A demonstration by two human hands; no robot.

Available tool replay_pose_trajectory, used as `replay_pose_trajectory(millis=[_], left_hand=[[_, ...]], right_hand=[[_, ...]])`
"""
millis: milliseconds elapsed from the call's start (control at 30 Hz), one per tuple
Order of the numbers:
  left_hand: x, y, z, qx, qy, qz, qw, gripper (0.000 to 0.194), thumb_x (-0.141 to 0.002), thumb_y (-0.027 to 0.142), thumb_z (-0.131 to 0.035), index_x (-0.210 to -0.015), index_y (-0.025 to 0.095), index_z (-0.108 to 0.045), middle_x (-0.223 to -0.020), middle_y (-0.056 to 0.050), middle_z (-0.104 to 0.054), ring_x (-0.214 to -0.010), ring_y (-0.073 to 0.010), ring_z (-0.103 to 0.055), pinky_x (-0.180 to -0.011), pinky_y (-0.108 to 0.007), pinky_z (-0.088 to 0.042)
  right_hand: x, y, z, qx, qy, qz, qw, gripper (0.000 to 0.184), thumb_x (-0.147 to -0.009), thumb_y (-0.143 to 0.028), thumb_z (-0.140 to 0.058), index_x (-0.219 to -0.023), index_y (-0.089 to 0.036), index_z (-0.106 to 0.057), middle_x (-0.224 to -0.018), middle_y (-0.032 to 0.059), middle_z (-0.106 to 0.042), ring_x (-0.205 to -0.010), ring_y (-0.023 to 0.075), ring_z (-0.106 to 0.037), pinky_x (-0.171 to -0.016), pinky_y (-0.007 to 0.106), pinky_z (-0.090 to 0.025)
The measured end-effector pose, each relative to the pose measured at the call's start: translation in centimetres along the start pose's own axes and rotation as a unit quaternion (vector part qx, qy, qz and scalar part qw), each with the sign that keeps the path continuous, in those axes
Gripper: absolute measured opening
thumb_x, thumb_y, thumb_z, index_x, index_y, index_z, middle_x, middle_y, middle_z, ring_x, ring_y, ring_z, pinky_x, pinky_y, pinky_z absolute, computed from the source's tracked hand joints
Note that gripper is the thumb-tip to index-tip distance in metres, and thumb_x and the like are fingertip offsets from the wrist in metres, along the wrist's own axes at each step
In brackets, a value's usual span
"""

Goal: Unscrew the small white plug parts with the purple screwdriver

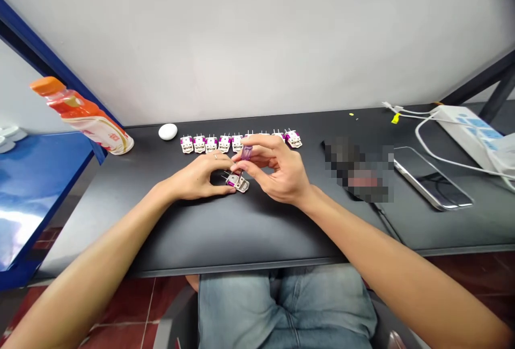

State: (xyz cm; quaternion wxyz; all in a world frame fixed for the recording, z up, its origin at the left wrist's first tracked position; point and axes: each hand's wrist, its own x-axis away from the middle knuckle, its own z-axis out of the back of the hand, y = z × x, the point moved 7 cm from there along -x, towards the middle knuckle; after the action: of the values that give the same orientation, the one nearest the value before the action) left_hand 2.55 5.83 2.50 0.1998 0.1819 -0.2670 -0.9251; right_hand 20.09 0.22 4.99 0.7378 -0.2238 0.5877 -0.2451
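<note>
My left hand [201, 176] rests on the black table, its fingers closed on a small white and purple electrical part with thin metal prongs [238, 182]. Between the fingertips of my right hand [277, 169] is a small screwdriver with a clear purple handle [247, 152]. Its thin shaft points down at the electrical part; whether the tip sits in a screw, I cannot tell. Behind both hands runs a row of several similar white and purple parts [211, 144], some partly hidden by my right hand.
A white rounded object [168, 132] lies left of the row, near an orange-capped bottle [86, 118]. To the right are a pixelated dark item [356, 169], a phone [434, 178], white cables [426, 140] and a white box [466, 129]. The table's front edge [241, 272] runs above my lap.
</note>
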Motion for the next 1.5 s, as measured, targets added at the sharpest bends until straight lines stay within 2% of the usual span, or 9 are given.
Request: replay_pose_trajectory(millis=[200, 367, 733, 833, 933, 1067, 1167, 1367, 1500], left_hand=[[0.0, -0.1, -0.1, 0.009, 0.003, 0.006, 1.0, 0.03, -0.105, 0.049, -0.085, -0.122, 0.024, -0.083, -0.12, -0.008, -0.083, -0.11, -0.0283, -0.077, -0.104, -0.041, -0.061], [-0.1, -0.1, -0.2, 0.013, 0.001, 0.01, 1.0, 0.03, -0.105, 0.05, -0.085, -0.119, 0.024, -0.08, -0.113, -0.007, -0.081, -0.104, -0.0268, -0.076, -0.101, -0.04, -0.06], [-0.4, 0.1, -0.5, -0.008, 0.018, 0.022, 1.0, 0.033, -0.103, 0.055, -0.084, -0.106, 0.022, -0.077, -0.109, -0.007, -0.083, -0.102, -0.028, -0.075, -0.096, -0.041, -0.059], [-0.4, 0.2, -0.6, -0.01, 0.028, 0.017, 0.999, 0.035, -0.103, 0.056, -0.084, -0.102, 0.022, -0.075, -0.105, -0.007, -0.083, -0.097, -0.0276, -0.076, -0.092, -0.041, -0.06], [-0.4, 0.4, -0.6, 0.002, 0.028, 0.009, 1.0, 0.031, -0.105, 0.052, -0.082, -0.107, 0.022, -0.076, -0.112, -0.008, -0.085, -0.105, -0.0287, -0.078, -0.096, -0.041, -0.062], [-0.4, 0.4, -0.5, 0.015, 0.037, 0.012, 0.999, 0.033, -0.102, 0.045, -0.083, -0.088, 0.023, -0.062, -0.098, -0.004, -0.08, -0.099, -0.0249, -0.076, -0.093, -0.037, -0.062], [-0.5, 0.6, -0.4, 0.011, 0.05, 0.0, 0.999, 0.036, -0.1, 0.045, -0.086, -0.089, 0.024, -0.059, -0.093, -0.002, -0.076, -0.092, -0.0231, -0.073, -0.091, -0.037, -0.06], [-0.6, 0.4, -0.6, -0.023, 0.062, 0.009, 0.998, 0.03, -0.102, 0.049, -0.085, -0.1, 0.023, -0.07, -0.096, -0.003, -0.077, -0.091, -0.0239, -0.072, -0.084, -0.036, -0.057], [-0.4, -0.3, -0.8, -0.04, 0.063, 0.036, 0.997, 0.035, -0.101, 0.054, -0.086, -0.107, 0.023, -0.072, -0.111, -0.007, -0.081, -0.102, -0.0271, -0.076, -0.093, -0.039, -0.061]], right_hand=[[-0.1, -0.2, 0.1, -0.007, -0.018, 0.005, 1.0, 0.04, -0.114, -0.021, -0.078, -0.151, -0.032, -0.069, -0.114, -0.0011, -0.086, -0.097, 0.015, -0.093, -0.093, 0.027, -0.08], [0.1, -0.1, -0.1, 0.035, -0.028, 0.012, 0.999, 0.037, -0.115, -0.027, -0.077, -0.151, -0.029, -0.069, -0.128, 0.004, -0.086, -0.102, 0.0168, -0.092, -0.093, 0.03, -0.081], [-0.1, -2.4, -0.3, 0.136, 0.071, 0.131, 0.979, 0.035, -0.104, -0.022, -0.091, -0.136, -0.028, -0.079, -0.116, 0.0013, -0.091, -0.087, 0.0154, -0.087, -0.077, 0.026, -0.079], [0.0, -2.6, -0.6, 0.13, 0.083, 0.126, 0.98, 0.035, -0.105, -0.017, -0.088, -0.137, -0.028, -0.08, -0.119, 0.0019, -0.093, -0.091, 0.0162, -0.09, -0.082, 0.026, -0.08], [0.2, -2.6, -1.1, 0.148, 0.073, 0.116, 0.979, 0.034, -0.108, -0.015, -0.083, -0.14, -0.028, -0.078, -0.123, 0.0033, -0.093, -0.094, 0.0177, -0.092, -0.087, 0.027, -0.08], [0.6, -2.0, -1.9, 0.105, 0.003, 0.101, 0.989, 0.037, -0.117, -0.016, -0.068, -0.153, -0.026, -0.066, -0.125, 0.0059, -0.09, -0.097, 0.0162, -0.091, -0.089, 0.027, -0.077], [0.7, -0.9, -2.0, 0.042, -0.035, 0.061, 0.997, 0.04, -0.123, -0.017, -0.051, -0.161, -0.026, -0.055, -0.12, 0.0056, -0.085, -0.094, 0.014, -0.087, -0.091, 0.03, -0.076], [0.0, -1.4, -0.5, 0.1, 0.033, 0.099, 0.989, 0.031, -0.113, -0.021, -0.075, -0.143, -0.029, -0.071, -0.126, 0.0072, -0.082, -0.109, 0.0197, -0.081, -0.083, 0.031, -0.075], [-0.4, -1.9, -0.4, 0.132, 0.006, 0.098, 0.986, 0.045, -0.119, -0.016, -0.061, -0.16, -0.03, -0.069, -0.133, 0.0075, -0.088, -0.108, 0.0203, -0.087, -0.101, 0.04, -0.077]])
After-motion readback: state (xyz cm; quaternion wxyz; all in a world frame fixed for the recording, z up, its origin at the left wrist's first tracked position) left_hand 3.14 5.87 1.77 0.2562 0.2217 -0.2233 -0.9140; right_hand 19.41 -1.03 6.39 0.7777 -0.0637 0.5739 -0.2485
